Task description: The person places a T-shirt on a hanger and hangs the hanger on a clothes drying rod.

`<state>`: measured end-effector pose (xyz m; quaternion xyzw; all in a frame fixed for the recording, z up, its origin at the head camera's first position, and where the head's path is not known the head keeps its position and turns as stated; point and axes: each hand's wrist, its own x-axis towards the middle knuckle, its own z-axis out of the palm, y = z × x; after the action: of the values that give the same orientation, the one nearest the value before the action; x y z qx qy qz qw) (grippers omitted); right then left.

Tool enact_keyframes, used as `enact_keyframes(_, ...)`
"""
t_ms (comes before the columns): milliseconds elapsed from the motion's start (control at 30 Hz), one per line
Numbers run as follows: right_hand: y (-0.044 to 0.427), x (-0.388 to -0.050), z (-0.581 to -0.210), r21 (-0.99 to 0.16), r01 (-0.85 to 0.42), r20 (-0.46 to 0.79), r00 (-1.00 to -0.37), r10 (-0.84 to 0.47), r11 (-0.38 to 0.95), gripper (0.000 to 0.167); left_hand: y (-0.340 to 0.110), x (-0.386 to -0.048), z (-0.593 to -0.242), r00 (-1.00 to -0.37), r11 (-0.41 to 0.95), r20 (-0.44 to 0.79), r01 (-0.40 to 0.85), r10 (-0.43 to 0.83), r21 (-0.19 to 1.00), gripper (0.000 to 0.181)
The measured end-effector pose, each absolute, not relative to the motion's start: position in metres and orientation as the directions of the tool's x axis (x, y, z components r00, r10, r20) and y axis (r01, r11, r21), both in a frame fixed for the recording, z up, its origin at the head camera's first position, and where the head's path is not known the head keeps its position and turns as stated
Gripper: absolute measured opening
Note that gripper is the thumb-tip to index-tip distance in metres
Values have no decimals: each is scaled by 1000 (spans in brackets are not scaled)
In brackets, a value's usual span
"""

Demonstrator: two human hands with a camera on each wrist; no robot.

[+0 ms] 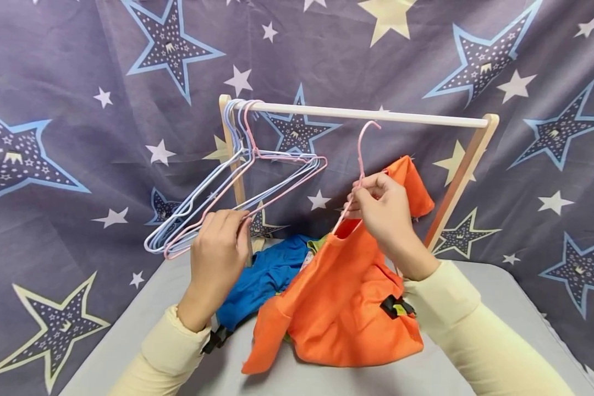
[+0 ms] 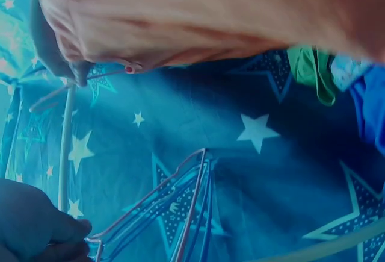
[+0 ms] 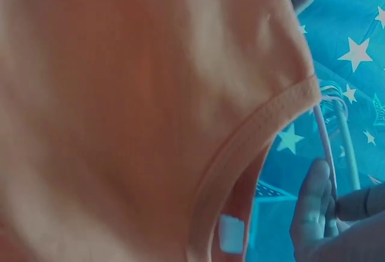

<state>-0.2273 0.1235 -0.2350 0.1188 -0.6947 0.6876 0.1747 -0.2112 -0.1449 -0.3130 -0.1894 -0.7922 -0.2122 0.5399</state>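
Observation:
My right hand (image 1: 383, 206) pinches a pink hanger (image 1: 361, 148) just below its hook, in front of the rail. From that hanger hangs an orange short-sleeved shirt (image 1: 336, 286), its lower part over the table. In the right wrist view, the shirt's neckline (image 3: 258, 132) lies beside the pinching fingers, with a white label (image 3: 231, 233) inside. My left hand (image 1: 220, 258), fingers loosely curled, is left of the shirt and in front of several blue, white and pink hangers (image 1: 198, 190). Whether it touches them I cannot tell.
A white rail (image 1: 366, 113) on wooden posts (image 1: 462, 181) carries the other hangers at its left end. Blue clothing (image 1: 272, 272) lies behind the shirt on the grey surface (image 1: 485, 286). A star-patterned cloth (image 1: 297, 49) hangs behind.

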Motion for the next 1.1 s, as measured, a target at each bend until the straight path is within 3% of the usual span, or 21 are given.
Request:
enact_keyframes(367, 157, -215, -188, -909, -408, 408, -913, -14, 90, 6, -160, -224, -304, -239, 931, 969, 364, 67, 25, 19)
enact_keyframes(667, 192, -214, -154, -896, -438, 437, -899, -31, 68, 8, -168, -229, -303, -272, 960, 959, 281, 81, -1, 21)
enact_keyframes(1100, 239, -218, -119, -894, -415, 419, -908, -13, 169, 13, -169, -235, -299, -211, 966, 974, 256, 80, -24, 18)
